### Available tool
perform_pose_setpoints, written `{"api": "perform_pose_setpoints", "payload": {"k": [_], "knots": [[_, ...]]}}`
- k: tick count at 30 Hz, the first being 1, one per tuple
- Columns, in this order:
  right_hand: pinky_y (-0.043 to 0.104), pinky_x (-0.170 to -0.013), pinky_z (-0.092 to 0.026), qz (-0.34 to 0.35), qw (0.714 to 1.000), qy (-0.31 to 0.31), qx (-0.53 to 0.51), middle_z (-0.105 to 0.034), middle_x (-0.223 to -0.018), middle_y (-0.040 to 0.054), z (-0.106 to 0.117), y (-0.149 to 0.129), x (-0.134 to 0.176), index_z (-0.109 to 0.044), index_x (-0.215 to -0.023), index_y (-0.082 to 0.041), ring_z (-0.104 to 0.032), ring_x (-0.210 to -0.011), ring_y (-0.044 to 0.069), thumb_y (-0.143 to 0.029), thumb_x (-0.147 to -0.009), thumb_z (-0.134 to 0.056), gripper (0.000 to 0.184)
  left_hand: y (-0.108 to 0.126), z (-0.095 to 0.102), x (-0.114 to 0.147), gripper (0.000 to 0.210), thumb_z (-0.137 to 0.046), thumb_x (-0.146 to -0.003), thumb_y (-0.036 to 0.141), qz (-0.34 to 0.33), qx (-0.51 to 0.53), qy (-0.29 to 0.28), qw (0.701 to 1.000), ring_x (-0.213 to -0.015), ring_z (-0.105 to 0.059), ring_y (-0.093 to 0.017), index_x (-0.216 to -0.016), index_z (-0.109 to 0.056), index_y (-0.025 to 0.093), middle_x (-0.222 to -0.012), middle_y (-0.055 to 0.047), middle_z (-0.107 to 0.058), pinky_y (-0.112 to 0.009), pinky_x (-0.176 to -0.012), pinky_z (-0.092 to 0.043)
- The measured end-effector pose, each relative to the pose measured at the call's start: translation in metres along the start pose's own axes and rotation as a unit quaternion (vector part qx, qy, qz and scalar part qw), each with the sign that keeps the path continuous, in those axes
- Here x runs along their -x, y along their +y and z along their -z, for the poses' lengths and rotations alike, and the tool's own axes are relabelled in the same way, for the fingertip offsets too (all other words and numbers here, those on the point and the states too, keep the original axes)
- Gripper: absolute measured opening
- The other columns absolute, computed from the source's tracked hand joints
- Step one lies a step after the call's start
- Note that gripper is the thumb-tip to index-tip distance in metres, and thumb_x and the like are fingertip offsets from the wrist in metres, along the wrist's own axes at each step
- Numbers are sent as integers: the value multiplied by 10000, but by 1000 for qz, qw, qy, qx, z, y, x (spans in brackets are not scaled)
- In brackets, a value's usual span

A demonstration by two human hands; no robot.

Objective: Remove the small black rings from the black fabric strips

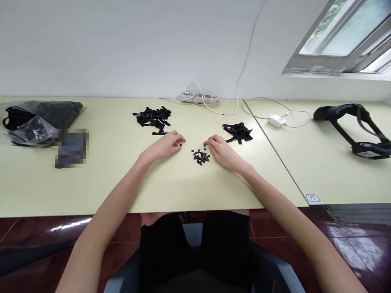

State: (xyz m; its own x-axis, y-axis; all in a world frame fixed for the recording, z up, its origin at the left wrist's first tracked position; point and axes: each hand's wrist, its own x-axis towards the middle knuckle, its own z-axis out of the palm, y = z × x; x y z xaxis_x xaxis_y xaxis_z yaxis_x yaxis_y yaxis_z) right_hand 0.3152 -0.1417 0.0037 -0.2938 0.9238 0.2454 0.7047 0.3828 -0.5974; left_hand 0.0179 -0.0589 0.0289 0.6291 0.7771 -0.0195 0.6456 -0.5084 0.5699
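Note:
My left hand [166,145] is over the pale table, its fingers curled and closed. A small black ring [181,145] shows between its thumb and index fingertip. Across from it, my right hand [224,154] has its fingers pressed together, with another small black ring [204,145] at the fingertips. A loose pile of small black rings [200,158] lies on the table between the hands, nearer the right one. Black fabric strips [152,118] are heaped beyond my left hand. A second heap of black strips [238,132] is just beyond my right hand.
A clear plastic bag [42,122] with black items sits at the left beside a blurred dark object [72,148]. A power strip [200,98] with white cables lies along the wall. To the right are a white charger [277,120] and a black headset [354,126].

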Motion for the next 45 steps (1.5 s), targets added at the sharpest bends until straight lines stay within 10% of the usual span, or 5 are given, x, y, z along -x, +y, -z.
{"api": "perform_pose_setpoints", "payload": {"k": [8, 13, 17, 37, 45], "knots": [[545, -1180, -561, 14, 995, -72, -73, -690, -1357, 121, -3, -7, 1, -763, -1296, -268, -706, -1260, 300, -337, -1169, -413, 378, 21, -12, 1, 351, -664, -997, 381, -53, 129, -78, 987, -1242, -752, -277, -1303, -725, 219, -1371, -123, -739, -438, -1124, -598], [523, -1094, -617, -30, 990, -104, -88, -658, -1431, 117, 7, -1, 5, -726, -1391, -293, -716, -1189, 301, -605, -1044, -727, 466, 16, 1, 6, 612, -851, -881, 555, -40, 95, -83, 991, -1234, -731, -316, -1386, -725, 234, -1393, -140, -700, -445, -1077, -612], [515, -1092, -615, -5, 987, -124, -107, -649, -1388, 102, 4, -1, 4, -734, -1391, -297, -701, -1160, 296, -506, -923, -886, 535, 16, -7, 3, 628, -885, -838, 585, -38, 114, -92, 988, -1140, -756, -298, -1340, -749, 233, -1317, -133, -701, -435, -1016, -632], [470, -1057, -610, 56, 991, -58, -102, -668, -1235, 87, -23, -13, 1, -766, -1127, -272, -733, -1050, 247, -336, -1114, -630, 152, 22, -14, -2, 394, -800, -892, 396, -43, 181, -71, 980, -1095, -784, -266, -1235, -736, 214, -1147, -94, -803, -441, -1019, -645], [448, -947, -623, 67, 993, -45, -80, -697, -1222, 97, -21, -12, 0, -762, -1131, -259, -724, -969, 241, -357, -1128, -584, 203, -12, 22, 5, 294, -622, -977, 330, 6, -45, 142, 989, -1357, -597, -374, -1225, -726, 211, -1377, -154, -693, -565, -1204, -498]]}}
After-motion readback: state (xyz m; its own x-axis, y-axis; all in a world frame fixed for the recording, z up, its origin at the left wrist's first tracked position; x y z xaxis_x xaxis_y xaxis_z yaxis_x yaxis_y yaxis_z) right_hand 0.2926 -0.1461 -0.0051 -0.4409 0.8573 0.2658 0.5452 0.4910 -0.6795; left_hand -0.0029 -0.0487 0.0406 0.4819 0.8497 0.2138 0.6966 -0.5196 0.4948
